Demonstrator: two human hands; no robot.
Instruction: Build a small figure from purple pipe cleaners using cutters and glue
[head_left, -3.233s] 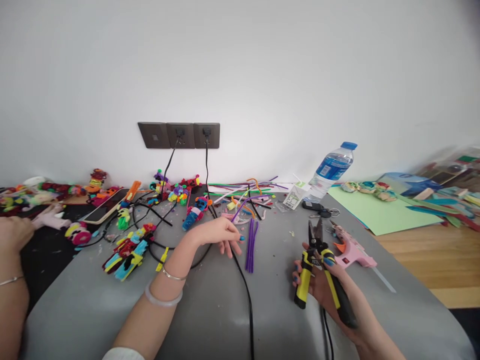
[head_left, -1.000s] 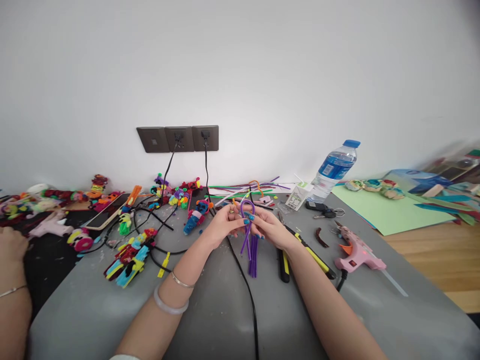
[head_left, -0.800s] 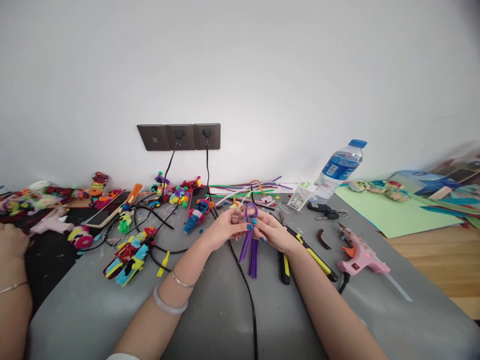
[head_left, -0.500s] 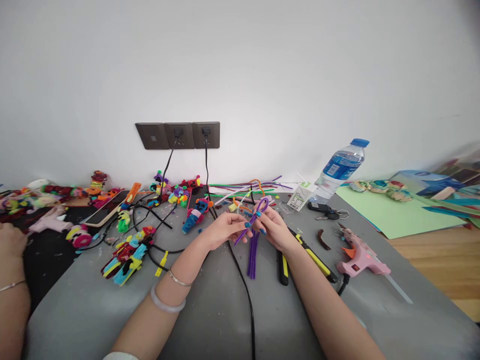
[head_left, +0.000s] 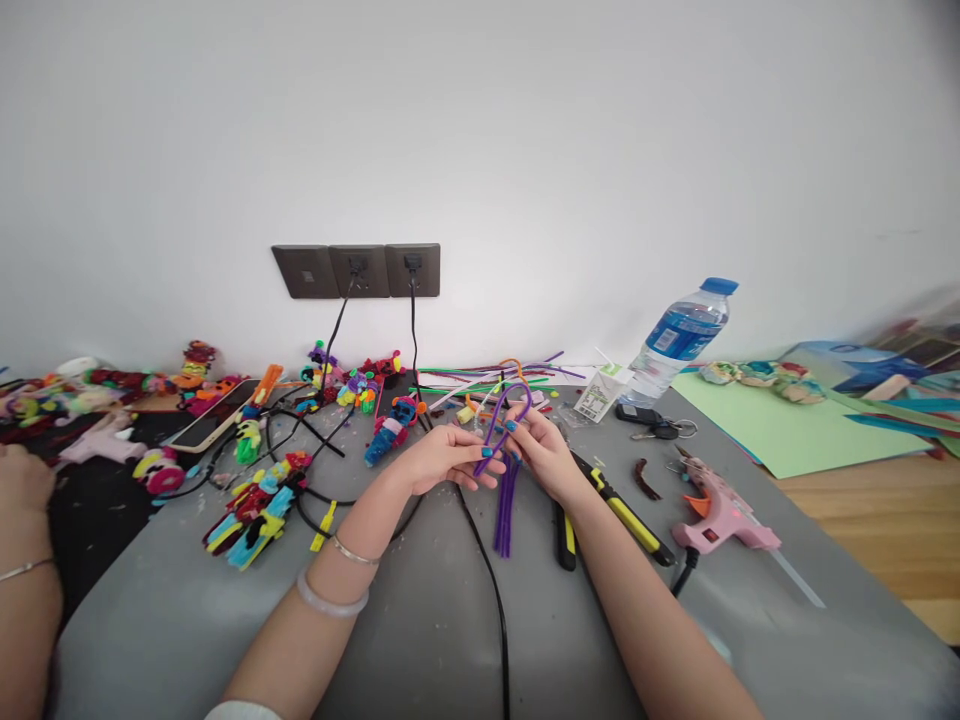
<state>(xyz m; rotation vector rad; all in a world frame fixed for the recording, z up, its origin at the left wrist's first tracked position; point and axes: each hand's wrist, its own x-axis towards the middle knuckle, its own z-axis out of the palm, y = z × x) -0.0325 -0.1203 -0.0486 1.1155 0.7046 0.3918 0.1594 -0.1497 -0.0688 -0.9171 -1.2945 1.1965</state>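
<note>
Both my hands meet over the middle of the grey table [head_left: 420, 640]. My left hand [head_left: 442, 462] and my right hand [head_left: 541, 452] pinch a purple pipe cleaner [head_left: 501, 425] that is bent into a loop between them, lifted a little off the table. Under the hands lie a few straight purple pipe cleaners [head_left: 505, 510]. Yellow-handled pliers [head_left: 600, 510] rest on the table just right of my right wrist. A black cable [head_left: 491, 600] runs toward me beneath my left hand.
A pink glue gun [head_left: 716, 515] lies at the right, with a water bottle [head_left: 671, 340] and keys [head_left: 649, 422] behind it. Pipe-cleaner figures [head_left: 255, 505] and a phone [head_left: 210, 420] crowd the left. Another person's arm [head_left: 26, 560] is at the far left. Green paper [head_left: 757, 425] lies far right.
I have set the pliers down on the table and brought my right hand to my left. Together they picked up a purple pipe cleaner, bent it into a loop and tilted it.
</note>
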